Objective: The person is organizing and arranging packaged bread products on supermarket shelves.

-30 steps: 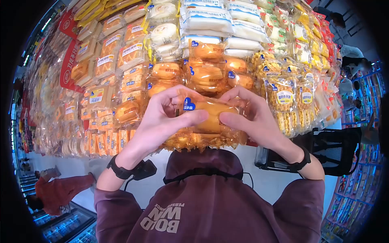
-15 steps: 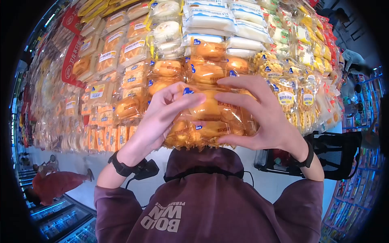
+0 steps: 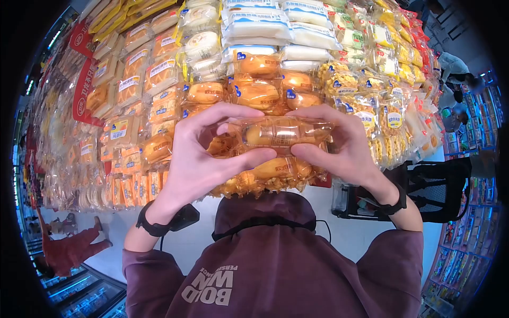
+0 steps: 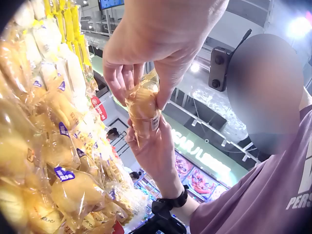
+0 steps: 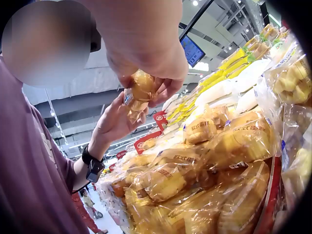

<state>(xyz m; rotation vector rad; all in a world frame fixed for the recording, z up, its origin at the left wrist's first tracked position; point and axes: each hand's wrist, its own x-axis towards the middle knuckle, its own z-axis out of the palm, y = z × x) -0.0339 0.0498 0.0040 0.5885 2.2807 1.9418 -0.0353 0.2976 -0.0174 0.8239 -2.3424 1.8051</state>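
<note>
A clear-wrapped golden bread (image 3: 281, 132) is held level between both hands above the pile of similar packs. At its left end the left hand (image 3: 212, 148) pinches it between thumb and fingers; at the right end the right hand (image 3: 339, 143) does the same. The thumbs lie along its near side, close together. In the left wrist view the wrapped bread (image 4: 145, 107) shows a small printed label on its side. The right wrist view shows the bread (image 5: 142, 87) raised off the stacked packs, its wrapper end crinkled.
Stacked bread packs (image 3: 257, 93) lie just beyond and below the hands. White bags (image 3: 257, 25) stand farther back, waffle packs (image 3: 366, 114) to the right and boxed cakes (image 3: 130, 79) to the left. A black cart (image 3: 424, 191) is at the right. A person in red (image 3: 71, 246) is at lower left.
Both hands have come back round the pack's ends after the right hand's fingers had spread. The pack is turned, its blue logo no longer facing up. The person in red has shifted.
</note>
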